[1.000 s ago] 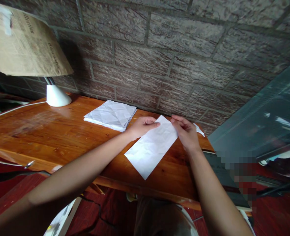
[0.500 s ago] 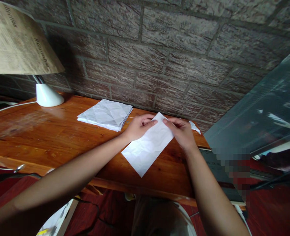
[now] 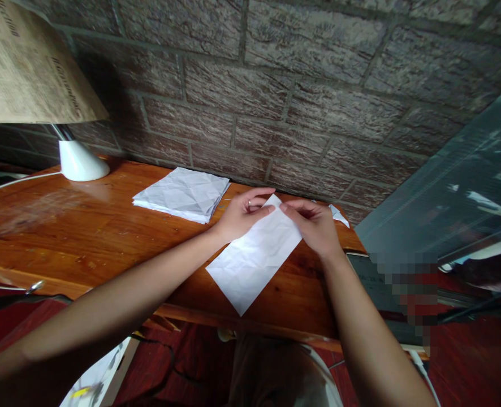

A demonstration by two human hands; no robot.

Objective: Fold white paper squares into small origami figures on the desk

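A creased white paper sheet (image 3: 253, 261), folded into a long rectangle, lies slantwise on the wooden table (image 3: 85, 237). My left hand (image 3: 240, 215) and my right hand (image 3: 314, 226) meet at its far end. The fingers of both hands pinch the paper's top corner. A ring shows on my left hand. The near corner of the sheet points toward the table's front edge.
A stack of creased white paper (image 3: 182, 193) lies to the left by the brick wall (image 3: 276, 102). A lamp with a white base (image 3: 81, 163) and a paper shade (image 3: 25, 68) stands far left. A small paper scrap (image 3: 338, 215) lies behind my right hand. A glass surface (image 3: 454, 186) is at the right.
Both hands have drawn closer together at the paper's far corner. The view has shifted slightly, and the sheet has stayed flat on the table.
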